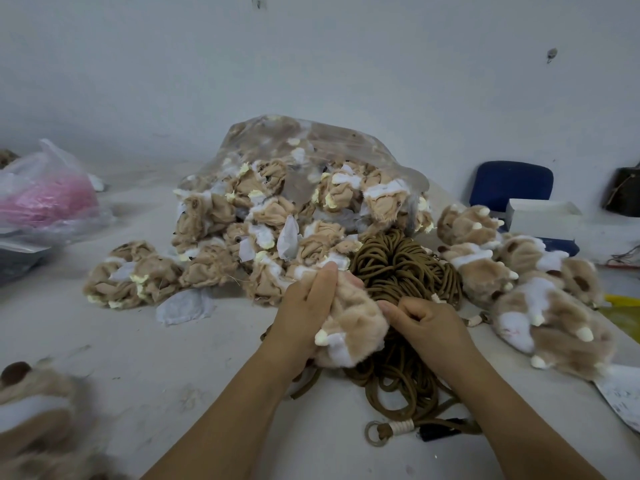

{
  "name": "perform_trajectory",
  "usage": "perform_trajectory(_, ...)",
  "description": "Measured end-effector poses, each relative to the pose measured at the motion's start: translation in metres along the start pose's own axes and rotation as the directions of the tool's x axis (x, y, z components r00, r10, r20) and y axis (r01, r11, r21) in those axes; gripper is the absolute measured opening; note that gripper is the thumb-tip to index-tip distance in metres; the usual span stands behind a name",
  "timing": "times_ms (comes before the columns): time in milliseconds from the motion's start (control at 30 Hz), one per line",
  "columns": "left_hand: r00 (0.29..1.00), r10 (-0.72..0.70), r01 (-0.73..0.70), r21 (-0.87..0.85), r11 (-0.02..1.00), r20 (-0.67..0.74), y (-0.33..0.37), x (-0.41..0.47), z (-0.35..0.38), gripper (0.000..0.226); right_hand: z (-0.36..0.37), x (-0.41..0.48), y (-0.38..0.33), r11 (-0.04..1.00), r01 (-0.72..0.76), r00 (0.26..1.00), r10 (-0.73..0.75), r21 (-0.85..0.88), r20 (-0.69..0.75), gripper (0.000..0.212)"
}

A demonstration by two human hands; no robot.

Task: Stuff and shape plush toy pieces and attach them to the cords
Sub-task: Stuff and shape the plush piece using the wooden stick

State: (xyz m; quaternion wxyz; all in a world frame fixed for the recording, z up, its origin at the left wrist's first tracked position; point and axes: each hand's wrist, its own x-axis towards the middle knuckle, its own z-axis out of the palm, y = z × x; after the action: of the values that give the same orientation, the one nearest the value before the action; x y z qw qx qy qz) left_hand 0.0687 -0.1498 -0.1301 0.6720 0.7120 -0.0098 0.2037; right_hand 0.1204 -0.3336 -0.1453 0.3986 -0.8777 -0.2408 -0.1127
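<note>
Near the middle of the pale grey desk [145,341], both hands are closed on one tan and white furry plush paw with cream claws [353,329]. The left hand [304,306] grips it from the left, fingers laid over its far top edge. The right hand [426,323] has its fingers curled tight against the paw's right side and seems to pinch the fur there, though the grip point is hidden behind the knuckles. The paw sits on top of a tangled bundle of dark brown cords [401,265], which runs from behind the hands toward the near edge. There one cord ends in a white-wrapped binding and a small metal ring [375,433].

Just beyond the hands, a big clear plastic bag [329,133] lies open, spilling crumpled unstuffed tan fabric pieces [214,258] onto the desk. To the right, a heap of stuffed furry paws [540,292] lies touching the cords. Another blurred furry paw [34,410] lies at the near left corner. At the far left is a thin plastic bag of pink material [48,199]. At the far right stand a dark blue chair [509,185] and a white box [543,216].
</note>
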Motion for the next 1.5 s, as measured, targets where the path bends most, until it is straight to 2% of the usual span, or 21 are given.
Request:
perform_trajectory(100,1.0,-0.005,0.005,-0.004,1.0,0.016,-0.005,0.001,0.003,0.037,0.007,0.0,0.0,0.998,-0.045,0.999,0.045,0.04,0.007,0.063)
perform_trajectory(300,0.985,0.058,-0.057,0.013,0.998,-0.161,-0.012,0.0,-0.003,0.031,0.001,0.002,0.006,0.99,-0.12,0.993,0.121,0.075,-0.011,0.061)
perform_trajectory(367,0.983,0.061,-0.063,-0.004,0.998,-0.174,-0.012,0.0,-0.004,0.026,0.0,0.003,0.008,0.992,-0.112,0.993,0.113,0.058,-0.012,0.062)
perform_trajectory(467,0.984,0.047,-0.055,-0.043,0.998,-0.169,-0.01,-0.002,-0.004,0.018,-0.006,0.004,0.013,0.995,-0.094,0.995,0.095,0.028,-0.013,0.06)
perform_trajectory(633,0.99,0.02,-0.034,-0.102,0.994,-0.139,-0.007,0.0,-0.007,0.031,-0.017,0.003,0.018,0.999,-0.043,0.999,0.042,-0.029,-0.027,0.067)
perform_trajectory(900,0.998,0.014,-0.022,-0.116,0.993,-0.063,-0.003,0.0,-0.006,0.038,-0.014,0.003,0.018,1.0,-0.015,1.0,0.016,0.016,-0.02,0.067)
perform_trajectory(1033,0.997,-0.002,-0.006,-0.098,0.995,-0.082,-0.005,0.001,-0.004,0.031,-0.009,0.003,0.014,0.999,-0.033,0.999,0.033,0.024,0.005,0.065)
perform_trajectory(1233,0.999,-0.025,0.028,-0.086,0.996,0.028,-0.007,-0.004,0.01,0.026,0.002,0.0,0.001,0.996,-0.062,0.998,0.06,0.07,0.024,0.065)
perform_trajectory(1500,0.999,0.024,-0.027,-0.113,0.993,-0.033,-0.008,-0.008,0.005,0.032,-0.002,0.001,0.006,0.995,-0.082,0.997,0.081,0.053,0.014,0.063)
